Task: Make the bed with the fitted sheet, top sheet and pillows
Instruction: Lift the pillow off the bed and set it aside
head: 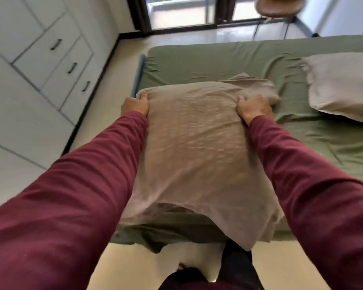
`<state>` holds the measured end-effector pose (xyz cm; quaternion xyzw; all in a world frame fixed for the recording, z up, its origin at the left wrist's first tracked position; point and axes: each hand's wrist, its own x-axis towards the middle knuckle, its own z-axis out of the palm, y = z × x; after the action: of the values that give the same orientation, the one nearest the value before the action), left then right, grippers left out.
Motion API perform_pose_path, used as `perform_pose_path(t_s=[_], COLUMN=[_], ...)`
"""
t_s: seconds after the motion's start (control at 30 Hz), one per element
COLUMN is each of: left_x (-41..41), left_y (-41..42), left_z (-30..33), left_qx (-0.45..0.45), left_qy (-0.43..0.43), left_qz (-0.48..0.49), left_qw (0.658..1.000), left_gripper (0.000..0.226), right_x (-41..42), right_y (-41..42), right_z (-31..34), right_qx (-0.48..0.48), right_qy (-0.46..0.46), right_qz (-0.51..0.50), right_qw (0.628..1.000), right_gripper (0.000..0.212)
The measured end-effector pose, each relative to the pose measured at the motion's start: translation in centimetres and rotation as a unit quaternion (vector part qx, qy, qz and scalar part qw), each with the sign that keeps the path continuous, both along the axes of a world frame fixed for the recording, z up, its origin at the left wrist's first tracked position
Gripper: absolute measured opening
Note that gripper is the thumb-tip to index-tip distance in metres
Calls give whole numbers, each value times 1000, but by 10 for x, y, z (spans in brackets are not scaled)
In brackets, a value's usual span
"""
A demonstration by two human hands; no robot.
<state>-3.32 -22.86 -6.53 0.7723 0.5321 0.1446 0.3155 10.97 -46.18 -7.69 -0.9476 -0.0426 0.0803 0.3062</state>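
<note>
Green sheet point(218, 59) is covering the bed, so pillows are going on now. Left hand point(134, 105) and right hand point(253, 109) are each gripping a far corner of the near pillow point(193, 143), probably to pull it straight. Another pillow point(342, 86) is lying well apart.

Both arms wear long maroon sleeves point(88, 185) of soft knit cloth, loosely creased and reaching right to the wrists, so only the bare left hand point(134, 105) and right hand point(254, 109) show beyond the cuffs. Low in the view, dark trousers point(237, 266) cover a leg, and more maroon cloth crosses the bottom edge
</note>
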Motion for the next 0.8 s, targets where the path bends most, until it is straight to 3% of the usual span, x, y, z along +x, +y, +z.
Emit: perform_pose_path(t_s=[0.33, 0.63, 0.8], left_x=[-182, -223, -243], left_y=[131, 256, 322], left_z=[-2, -12, -12], left_qx=[-20, -22, -41], left_qy=[-2, 33, 35], left_qz=[153, 189, 198], left_qw=[988, 981, 979], left_gripper=[62, 58, 58], right_x=[-111, -141, -158], right_y=[193, 339, 405], right_z=[8, -18, -20], right_qx=[-32, -68, -44], right_qy=[-2, 13, 43], right_qz=[170, 216, 210], right_qw=[985, 974, 976], right_gripper=[50, 51, 54])
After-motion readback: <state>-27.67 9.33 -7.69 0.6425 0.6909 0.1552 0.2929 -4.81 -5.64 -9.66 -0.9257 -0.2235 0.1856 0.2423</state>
